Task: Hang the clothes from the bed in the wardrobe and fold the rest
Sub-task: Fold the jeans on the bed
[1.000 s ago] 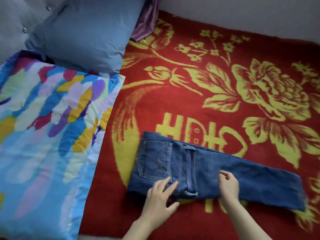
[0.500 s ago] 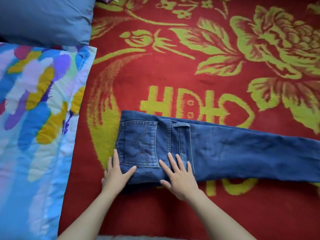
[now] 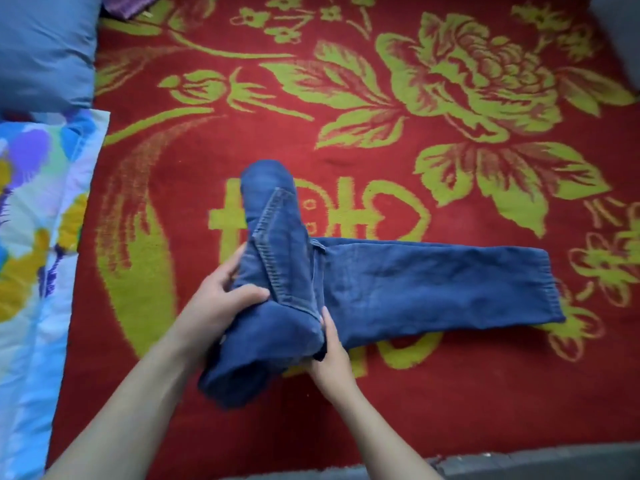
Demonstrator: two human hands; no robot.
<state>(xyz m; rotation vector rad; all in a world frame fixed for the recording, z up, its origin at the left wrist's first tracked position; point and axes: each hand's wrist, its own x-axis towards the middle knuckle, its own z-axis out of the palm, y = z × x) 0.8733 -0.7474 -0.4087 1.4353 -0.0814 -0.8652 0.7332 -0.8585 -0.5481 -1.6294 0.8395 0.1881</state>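
jeans (image 3: 415,289) on bed, lying on red blanket (image 3: 450,393) with yellow-green flowers. leg part flat, stretching off to your right. waist end bunched and lifted off blanket, twisted up between your hands. your left hand (image 3: 221,306) grip tight round bunched denim, thumb on top, fingers curled behind. your right hand (image 3: 329,351) grip pinching lower fold edge, thumb on top, fingers tucked under, can't see them. blue pillow (image 3: 45,46) top left, colourful quilt (image 3: 31,237) along left edge, both apart from jeans.

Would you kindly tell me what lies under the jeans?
The red floral blanket lies under the jeans; they cover part of its yellow-green lettering. Anything else beneath is hidden.
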